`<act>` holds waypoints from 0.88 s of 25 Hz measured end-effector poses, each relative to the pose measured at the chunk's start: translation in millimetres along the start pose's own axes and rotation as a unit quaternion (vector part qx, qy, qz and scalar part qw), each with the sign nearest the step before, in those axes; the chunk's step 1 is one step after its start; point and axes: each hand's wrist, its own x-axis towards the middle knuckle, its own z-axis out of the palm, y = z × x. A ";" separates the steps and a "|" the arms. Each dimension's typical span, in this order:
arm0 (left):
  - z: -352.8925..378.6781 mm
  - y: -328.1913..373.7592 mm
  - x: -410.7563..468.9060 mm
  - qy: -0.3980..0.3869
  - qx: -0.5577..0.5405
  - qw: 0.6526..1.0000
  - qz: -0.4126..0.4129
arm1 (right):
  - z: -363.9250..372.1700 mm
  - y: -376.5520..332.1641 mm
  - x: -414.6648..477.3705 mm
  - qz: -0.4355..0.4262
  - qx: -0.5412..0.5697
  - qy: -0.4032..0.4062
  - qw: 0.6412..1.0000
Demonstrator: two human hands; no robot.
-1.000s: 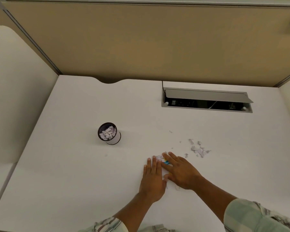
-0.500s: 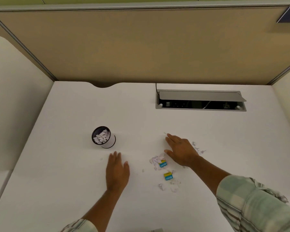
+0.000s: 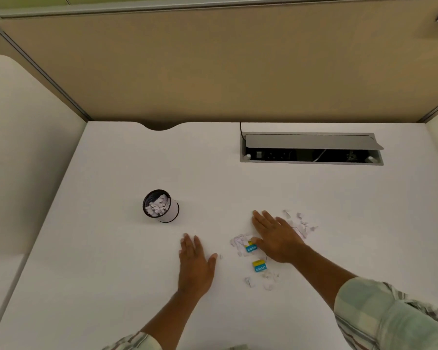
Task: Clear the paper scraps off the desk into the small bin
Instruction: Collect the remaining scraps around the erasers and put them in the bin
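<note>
A small black mesh bin point(image 3: 160, 206) stands on the white desk point(image 3: 111, 261), holding several white scraps. Loose paper scraps lie in three patches: a pile point(image 3: 241, 241) with a blue-and-yellow piece point(image 3: 250, 247), a second blue-and-yellow piece point(image 3: 259, 266) with white bits point(image 3: 268, 278) below it, and a scatter point(image 3: 301, 223) to the right. My right hand point(image 3: 276, 236) lies flat, palm down, between the pile and the scatter, its thumb touching the pile. My left hand point(image 3: 196, 263) rests flat on bare desk left of the pile, holding nothing.
An open cable hatch point(image 3: 311, 149) with sockets and wires is set into the desk at the back right. Beige partition walls point(image 3: 213, 72) close the back and sides. The desk's left edge point(image 3: 36, 248) runs past the bin.
The hands, together over the pile a second ago, have parted: the left slid left, the right went out toward the right scatter. Since half a second ago little has moved.
</note>
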 end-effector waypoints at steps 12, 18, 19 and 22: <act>26.8 45.8 -40.2 0.021 -0.061 0.987 0.149 | 29.5 -8.5 -83.0 0.087 0.107 0.089 0.986; 18.7 46.5 -28.9 0.080 -0.007 0.987 0.143 | 15.1 -28.8 -53.3 0.075 0.075 0.095 0.990; 20.6 51.0 -28.4 0.075 -0.006 0.987 0.143 | 13.6 -32.3 -46.7 0.073 0.071 0.097 0.990; 30.6 68.2 -29.8 0.051 0.004 0.989 0.142 | 10.4 -39.7 -31.3 0.059 0.042 0.098 0.993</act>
